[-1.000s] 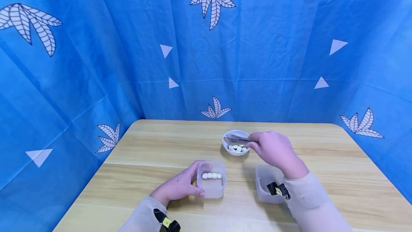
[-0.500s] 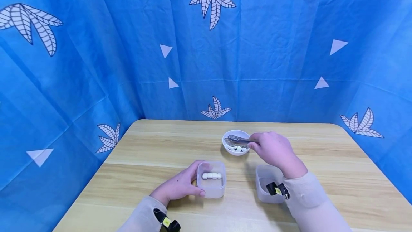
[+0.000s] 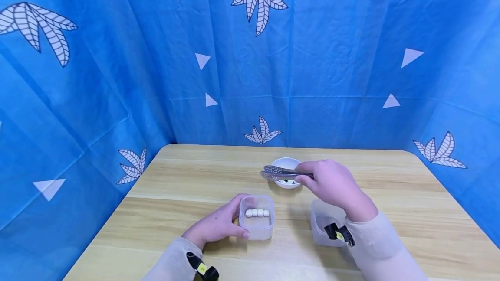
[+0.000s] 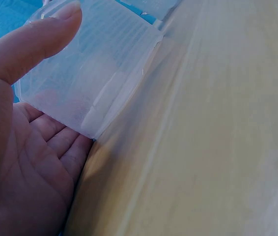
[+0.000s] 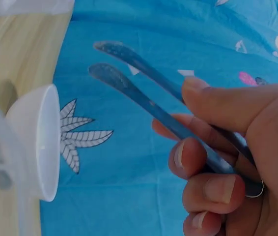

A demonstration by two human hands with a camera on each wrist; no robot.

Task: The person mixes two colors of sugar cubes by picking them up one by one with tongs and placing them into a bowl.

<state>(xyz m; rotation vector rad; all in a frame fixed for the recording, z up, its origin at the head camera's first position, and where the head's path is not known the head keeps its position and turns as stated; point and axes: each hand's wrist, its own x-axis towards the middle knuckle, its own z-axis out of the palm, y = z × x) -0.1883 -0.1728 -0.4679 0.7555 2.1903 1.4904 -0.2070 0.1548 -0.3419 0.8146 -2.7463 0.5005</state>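
My left hand [image 3: 218, 223] grips a translucent square plastic container [image 3: 258, 232] from its left side, thumb against the near wall. A row of small white blocks [image 3: 258, 213] lies inside it. In my right hand [image 3: 332, 187] is a pair of metal tongs [image 3: 278, 172] with perforated tips, held level above the white bowl [image 3: 286, 162]. The right wrist view has the tongs [image 5: 144, 98] with their arms a little apart and nothing visible between the tips. Some white blocks [image 3: 290, 182] show in the bowl, partly covered by the tongs.
Below my right forearm stands a second translucent container [image 3: 318, 234], partly hidden by the sleeve and wrist strap. The wooden table [image 3: 187, 177] carries everything. Blue patterned cloth [image 3: 332, 55] hangs behind and along the sides.
The tongs have moved left and up, so their tips now reach past the bowl's left rim. My left hand and its container have stayed put.
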